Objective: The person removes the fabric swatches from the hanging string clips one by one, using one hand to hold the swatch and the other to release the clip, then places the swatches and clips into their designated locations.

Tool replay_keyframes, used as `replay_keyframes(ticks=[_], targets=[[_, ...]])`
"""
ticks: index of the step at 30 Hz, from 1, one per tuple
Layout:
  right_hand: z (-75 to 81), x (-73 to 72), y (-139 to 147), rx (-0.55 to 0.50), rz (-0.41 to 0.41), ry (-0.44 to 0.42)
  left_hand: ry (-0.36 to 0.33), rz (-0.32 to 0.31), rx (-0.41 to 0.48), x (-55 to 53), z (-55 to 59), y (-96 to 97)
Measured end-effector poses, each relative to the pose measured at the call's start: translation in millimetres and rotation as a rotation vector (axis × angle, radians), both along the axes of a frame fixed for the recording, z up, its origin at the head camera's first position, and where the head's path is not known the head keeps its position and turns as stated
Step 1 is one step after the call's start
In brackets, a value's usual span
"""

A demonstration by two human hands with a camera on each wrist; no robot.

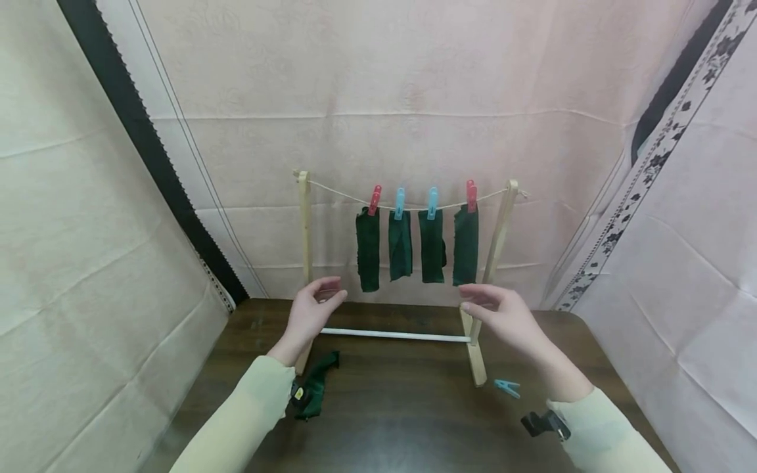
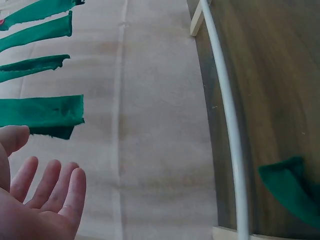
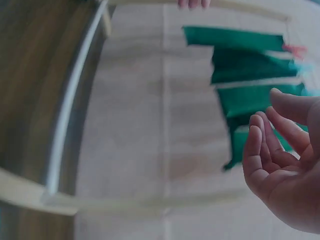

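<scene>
Several dark green cloth strips hang from a string point(image 1: 338, 192) tied between two wooden posts. A red clothespin point(image 1: 375, 200) grips the leftmost strip point(image 1: 368, 253), and another red clothespin point(image 1: 471, 196) the rightmost strip point(image 1: 466, 249). Blue clothespins point(image 1: 399, 202) hold the two middle strips point(image 1: 400, 246). My left hand point(image 1: 315, 310) is raised by the left post, empty, its fingers relaxed. Near the right post, below the rightmost strip, my right hand point(image 1: 499, 314) hovers with loosely bent fingers and nothing in them. In the right wrist view, the hand point(image 3: 285, 150) overlaps the strips.
A crumpled green cloth point(image 1: 316, 387) lies on the brown table point(image 1: 402, 407) beside my left sleeve. To the right of the stand's foot point(image 1: 475, 358) lies a loose blue clothespin point(image 1: 507, 387). A white rod point(image 1: 396, 335) joins the stand's feet. Pale fabric sheets point(image 1: 414, 72) surround the table.
</scene>
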State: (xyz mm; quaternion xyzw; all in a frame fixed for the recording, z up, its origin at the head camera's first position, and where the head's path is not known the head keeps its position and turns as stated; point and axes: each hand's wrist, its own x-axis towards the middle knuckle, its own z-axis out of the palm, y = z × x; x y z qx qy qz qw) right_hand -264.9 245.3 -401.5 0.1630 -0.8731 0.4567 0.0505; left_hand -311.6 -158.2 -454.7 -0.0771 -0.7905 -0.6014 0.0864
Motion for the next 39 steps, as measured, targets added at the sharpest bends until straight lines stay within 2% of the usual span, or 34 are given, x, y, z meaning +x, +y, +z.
replay_keyframes(ticks=[7, 13, 16, 25, 32, 39], targets=[[33.3, -2.5, -40, -0.042, 0.101, 0.031, 0.037, -0.011, 0.110, -12.6, 11.2, 18.2], [55.3, -10.2, -70, -0.044, 0.148, 0.099, 0.074, -0.043, 0.208, -22.5, 23.0, 33.7], [64.5, -15.8, -83, -0.039, 0.165, 0.128, 0.080, -0.046, 0.219, -27.4, 27.3, 40.1], [97.7, -36.4, -110, -0.053, 0.174, 0.183, 0.049, -0.022, 0.237, -35.1, 40.3, 53.4], [128.0, -45.5, -126, -0.093, 0.133, 0.244, 0.004, 0.002, 0.261, -35.8, 41.4, 53.4], [145.9, -55.6, -139, -0.090, 0.085, 0.273, -0.023, 0.023, 0.285, -32.2, 41.0, 50.1]])
